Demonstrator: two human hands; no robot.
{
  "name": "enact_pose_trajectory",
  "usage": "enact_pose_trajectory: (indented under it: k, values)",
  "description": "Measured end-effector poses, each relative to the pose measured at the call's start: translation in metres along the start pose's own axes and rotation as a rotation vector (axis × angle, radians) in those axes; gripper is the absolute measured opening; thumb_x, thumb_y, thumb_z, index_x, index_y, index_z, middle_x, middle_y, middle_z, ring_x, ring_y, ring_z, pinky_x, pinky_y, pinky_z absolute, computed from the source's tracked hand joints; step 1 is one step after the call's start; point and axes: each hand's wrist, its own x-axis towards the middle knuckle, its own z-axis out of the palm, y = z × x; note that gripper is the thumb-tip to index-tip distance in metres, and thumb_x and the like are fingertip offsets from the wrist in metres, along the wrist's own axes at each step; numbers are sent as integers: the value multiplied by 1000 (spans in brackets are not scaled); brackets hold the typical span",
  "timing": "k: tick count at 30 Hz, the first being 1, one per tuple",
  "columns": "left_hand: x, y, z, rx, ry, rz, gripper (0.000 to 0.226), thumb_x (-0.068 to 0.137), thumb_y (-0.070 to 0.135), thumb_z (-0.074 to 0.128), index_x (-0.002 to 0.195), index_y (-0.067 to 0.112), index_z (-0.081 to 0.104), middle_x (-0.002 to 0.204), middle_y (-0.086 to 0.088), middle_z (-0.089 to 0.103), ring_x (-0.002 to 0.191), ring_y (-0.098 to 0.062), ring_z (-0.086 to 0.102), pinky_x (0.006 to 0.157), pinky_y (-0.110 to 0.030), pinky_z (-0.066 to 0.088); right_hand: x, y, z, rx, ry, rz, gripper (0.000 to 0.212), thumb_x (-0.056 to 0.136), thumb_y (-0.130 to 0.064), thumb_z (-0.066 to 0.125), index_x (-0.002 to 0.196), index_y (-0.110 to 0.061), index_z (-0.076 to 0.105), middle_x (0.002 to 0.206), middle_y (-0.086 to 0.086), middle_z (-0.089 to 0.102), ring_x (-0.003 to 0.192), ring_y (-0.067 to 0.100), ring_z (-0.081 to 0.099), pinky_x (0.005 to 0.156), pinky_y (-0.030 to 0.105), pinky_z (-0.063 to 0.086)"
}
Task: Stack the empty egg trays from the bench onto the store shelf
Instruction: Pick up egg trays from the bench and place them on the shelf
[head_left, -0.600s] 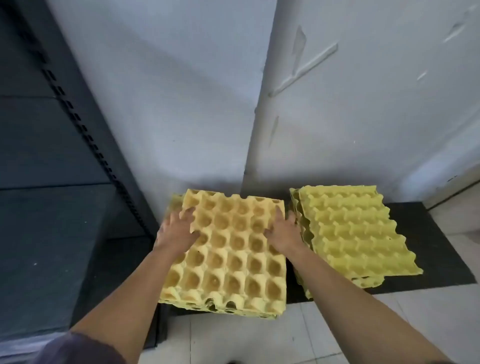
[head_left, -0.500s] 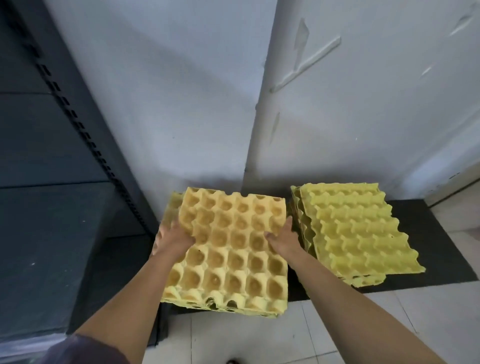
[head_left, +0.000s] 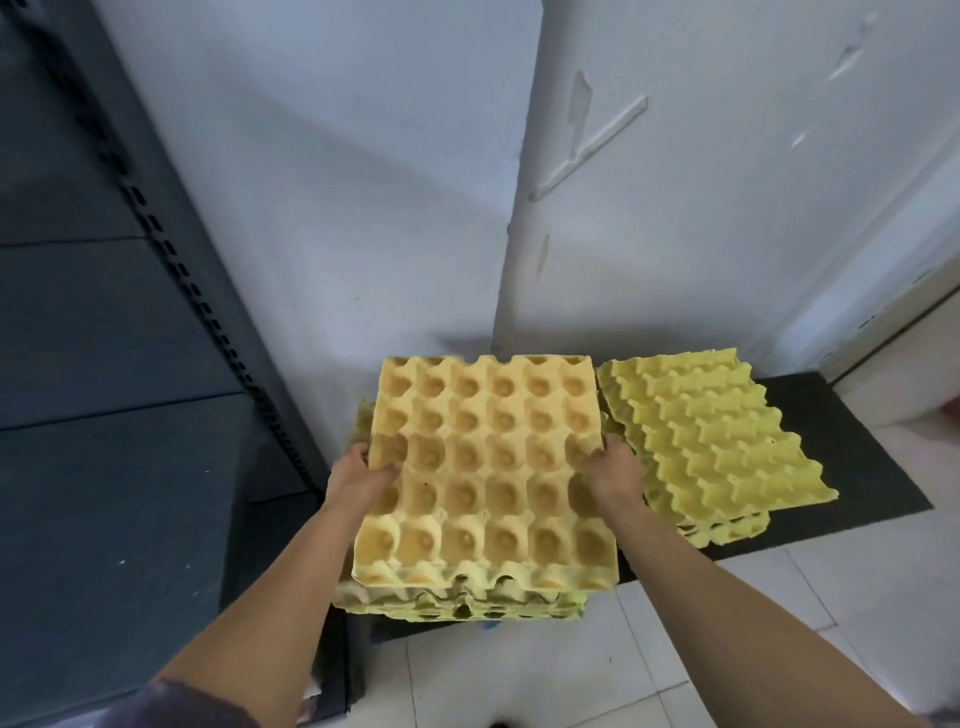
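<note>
Left grip (head_left: 363, 474) and right grip (head_left: 614, 470) each pinch one side edge of the top tray (head_left: 488, 467), at lower centre of the frame. The left thumb lies over the tray's cupped upper face, with the fingers hidden beneath the left edge. The right fingers curl round the right edge. Both grips sit near the middle of their edges, so the tray spans the gap between them, with its far half above the grips in the frame and its near half below them. The cups face up and are empty.

Under the tray lies a stack (head_left: 457, 607) of like trays, showing as a band along the near edge and a sliver at the left behind the left grip. The held tray sits slightly askew to this stack. Whether the two touch cannot be told.

Just right of the right grip a second stack (head_left: 706, 441) lies turned at an angle, ribbed side up. Both stacks rest on a low dark counter (head_left: 857, 467) against the white wall (head_left: 363, 182).

A dark shelf (head_left: 104, 364) with a slotted upright fills the left of the frame. Pale floor (head_left: 675, 654) tiles fill the lower right. A dark sleeve (head_left: 182, 706) shows at lower left.
</note>
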Motion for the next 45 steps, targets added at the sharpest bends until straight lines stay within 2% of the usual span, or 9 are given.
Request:
enact_pose_trajectory:
  k: [5, 8, 11, 20, 29, 34, 38, 42, 45]
  values:
    - [-15, 6, -11, -40, -120, 104, 62, 81, 25, 71, 133, 15, 40, 117, -6, 59, 102, -27, 58, 88, -42, 49, -25, 2, -10, 155, 62, 66, 26, 93, -11, 43, 112, -5, 60, 107, 20, 64, 98, 37, 58, 77, 35, 43]
    - [-29, 7, -18, 33, -44, 204, 52, 81, 27, 70, 126, 18, 45, 97, 2, 60, 82, -18, 57, 76, -36, 49, -43, 5, -18, 249, 73, 51, 28, 94, -14, 44, 115, -7, 61, 107, 17, 65, 97, 34, 59, 80, 36, 45]
    - [-47, 7, -29, 19, -7, 253, 50, 80, 30, 68, 124, 19, 47, 94, 1, 61, 87, -23, 60, 83, -41, 51, -66, 8, -29, 335, -1, -23, 27, 94, -22, 49, 116, -11, 59, 108, 11, 65, 94, 25, 58, 86, 37, 48]
    - [-129, -13, -65, -69, 171, 361, 24, 84, 20, 64, 105, 15, 55, 87, -4, 63, 83, -26, 62, 69, -33, 47, -137, 11, -62, 391, -61, -297, 31, 97, -16, 48, 127, -11, 52, 120, 6, 60, 112, 25, 55, 99, 43, 43]
    - [-241, -90, -118, -133, 335, 298, 20, 83, 25, 59, 102, 18, 57, 91, -3, 64, 82, -22, 60, 67, -33, 47, -234, 15, -68, 426, -98, -458, 31, 94, -15, 51, 125, -13, 56, 103, -2, 59, 104, 23, 58, 84, 29, 43]
    - [-281, -131, -165, -183, 396, 291, 25, 85, 25, 59, 108, 19, 56, 97, -2, 65, 88, -23, 60, 77, -39, 49, -280, -9, -51, 403, -171, -506, 38, 95, -18, 53, 133, -12, 52, 123, 6, 61, 114, 25, 56, 98, 42, 46]
    - [-297, -168, -210, -154, 484, 297, 46, 88, 22, 58, 132, 21, 44, 104, 2, 58, 84, -15, 56, 70, -29, 43, -321, -41, -18, 422, -239, -531, 43, 96, -19, 52, 137, -10, 46, 129, 11, 58, 118, 27, 54, 101, 46, 43]
    - [-302, -209, -264, 8, 557, 227, 64, 88, 23, 60, 144, 22, 30, 139, -11, 38, 116, -26, 45, 92, -38, 40, -364, -82, 28, 431, -280, -559, 43, 96, -20, 53, 137, -10, 45, 133, 12, 55, 121, 28, 52, 99, 37, 42]
    - [-307, -243, -309, 352, 696, 181, 63, 88, 36, 58, 143, 30, 29, 150, -4, 23, 133, -29, 28, 102, -46, 31, -405, -120, 70, 431, -324, -583, 42, 95, -21, 53, 135, -11, 47, 130, 11, 56, 119, 28, 53, 98, 38, 42]
